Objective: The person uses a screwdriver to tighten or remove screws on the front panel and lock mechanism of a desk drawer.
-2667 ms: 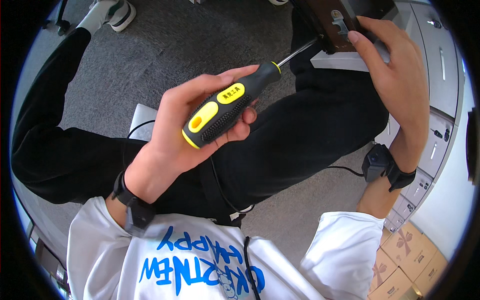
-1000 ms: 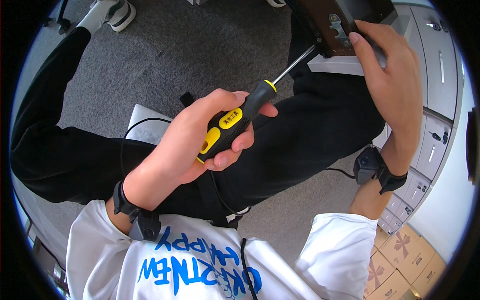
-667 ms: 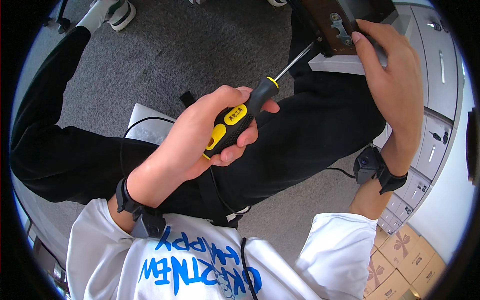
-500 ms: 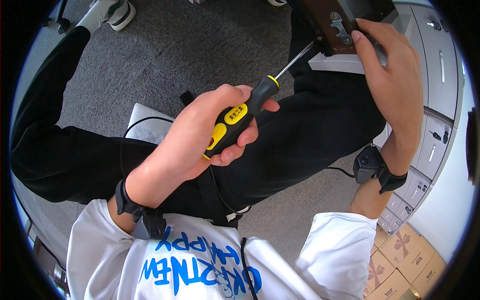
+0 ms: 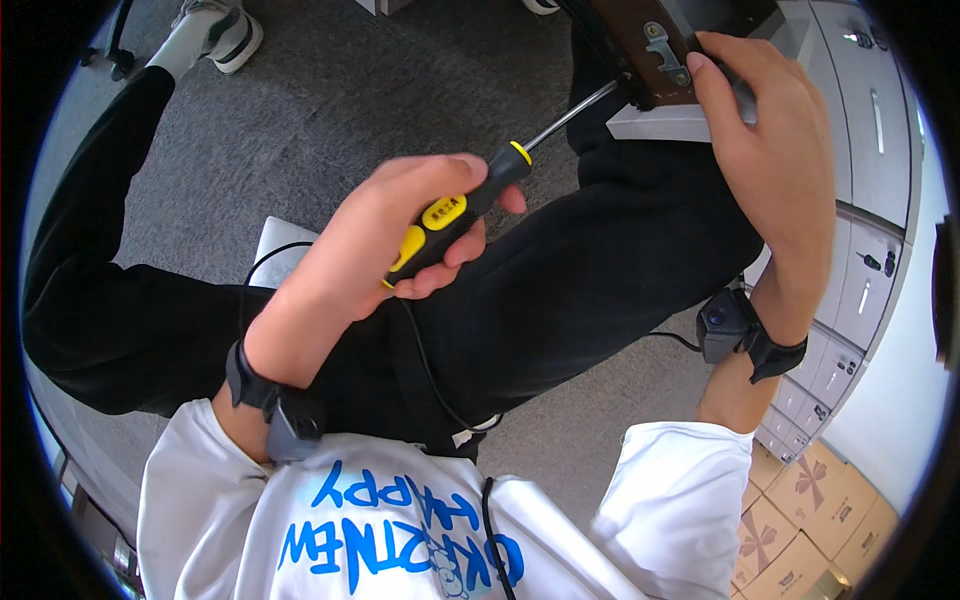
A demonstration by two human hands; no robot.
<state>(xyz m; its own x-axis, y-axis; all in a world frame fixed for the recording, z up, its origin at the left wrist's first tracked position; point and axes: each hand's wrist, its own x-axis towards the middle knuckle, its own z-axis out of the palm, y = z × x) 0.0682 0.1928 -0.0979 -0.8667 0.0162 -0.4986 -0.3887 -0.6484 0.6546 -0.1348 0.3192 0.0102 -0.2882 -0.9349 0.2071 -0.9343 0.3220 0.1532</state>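
My left hand (image 5: pixel 400 230) is closed around the handle of a black and yellow screwdriver (image 5: pixel 448 208). Its metal shaft slants up to the right, and the tip meets the lower left corner of a dark brown panel (image 5: pixel 672 78); what the tip sits in is too small to make out. A silvery metal bracket (image 5: pixel 663 48) is fixed to the panel's face. My right hand (image 5: pixel 765 120) grips the panel's right side, thumb on the front near the bracket, the other fingers partly hidden behind. A white board (image 5: pixel 660 124) lies under the panel, above my right thigh.
Grey drawer cabinets (image 5: pixel 870 130) with keys in their locks stand along the right. Brown cardboard boxes (image 5: pixel 800 510) are stacked at the lower right. A thin black cable (image 5: pixel 425 360) runs across my lap, and a white object (image 5: pixel 283 243) lies on the grey carpet (image 5: pixel 330 100).
My left hand and the screwdriver handle have shifted a little to the left, while the tip stays at the panel's corner. My right hand keeps its grip; the whole view has moved slightly.
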